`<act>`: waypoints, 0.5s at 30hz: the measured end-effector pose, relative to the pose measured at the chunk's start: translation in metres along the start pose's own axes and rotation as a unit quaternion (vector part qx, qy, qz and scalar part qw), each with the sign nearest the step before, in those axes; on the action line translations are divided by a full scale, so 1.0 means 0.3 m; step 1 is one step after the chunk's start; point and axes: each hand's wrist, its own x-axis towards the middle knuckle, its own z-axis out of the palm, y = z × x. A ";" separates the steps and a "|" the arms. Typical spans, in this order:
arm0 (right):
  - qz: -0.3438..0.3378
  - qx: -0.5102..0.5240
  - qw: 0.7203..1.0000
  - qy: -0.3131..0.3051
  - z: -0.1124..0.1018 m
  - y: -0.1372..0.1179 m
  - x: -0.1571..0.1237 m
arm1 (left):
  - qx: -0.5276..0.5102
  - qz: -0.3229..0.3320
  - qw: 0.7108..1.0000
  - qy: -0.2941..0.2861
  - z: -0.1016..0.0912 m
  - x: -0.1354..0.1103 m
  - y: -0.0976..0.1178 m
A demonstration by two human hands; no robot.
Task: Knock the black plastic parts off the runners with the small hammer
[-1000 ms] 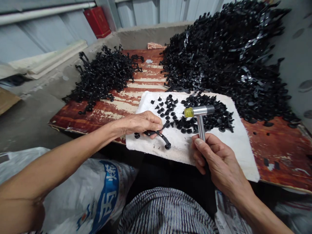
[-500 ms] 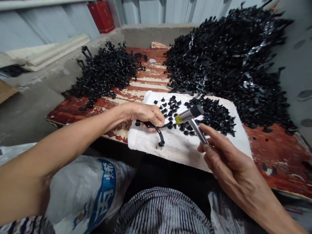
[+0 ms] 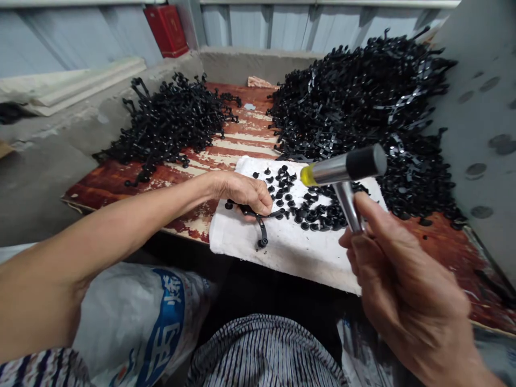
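One black bracket [image 3: 263, 231] sits pinched in the left hand [image 3: 250, 195], on a white cloth [image 3: 298, 244], one leg poking out below the fingers. The right hand [image 3: 405, 274] grips a hammer [image 3: 342, 167], which has risen since a moment ago, away from the bracket; the left hand has barely shifted. So the bracket seems steadied, with no blow landing now. Loose caps [image 3: 304, 226] lie between the hands. Beyond the left hand is a black heap [image 3: 173, 118]; beyond the right, a bigger pile [image 3: 346, 102].
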 end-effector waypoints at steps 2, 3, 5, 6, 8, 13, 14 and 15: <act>-0.015 -0.002 0.998 -0.067 0.013 0.013 -0.002 | -0.011 -0.003 1.000 0.011 0.000 0.001 0.000; -0.020 0.004 0.994 -0.104 0.017 0.021 -0.002 | -0.014 -0.004 1.000 0.008 -0.002 0.003 -0.001; -0.015 0.017 0.994 -0.111 0.019 0.033 -0.002 | -0.013 -0.010 1.000 -0.011 -0.004 0.007 -0.004; -0.004 0.022 0.997 -0.078 0.017 0.035 -0.002 | -0.012 -0.015 1.000 -0.019 -0.005 0.009 -0.005; 0.012 0.028 0.999 -0.016 0.013 0.035 -0.004 | -0.016 -0.019 0.999 -0.022 -0.007 0.012 -0.008; 0.020 0.044 0.993 -0.111 0.028 0.036 -0.009 | -0.041 -0.013 0.999 0.011 -0.016 0.014 -0.014; 0.039 0.056 0.993 -0.099 0.032 0.037 -0.011 | -0.037 -0.013 0.999 0.006 -0.018 0.015 -0.015; 0.057 0.071 0.993 -0.074 0.036 0.039 -0.013 | -0.030 -0.011 0.999 -0.003 -0.017 0.015 -0.017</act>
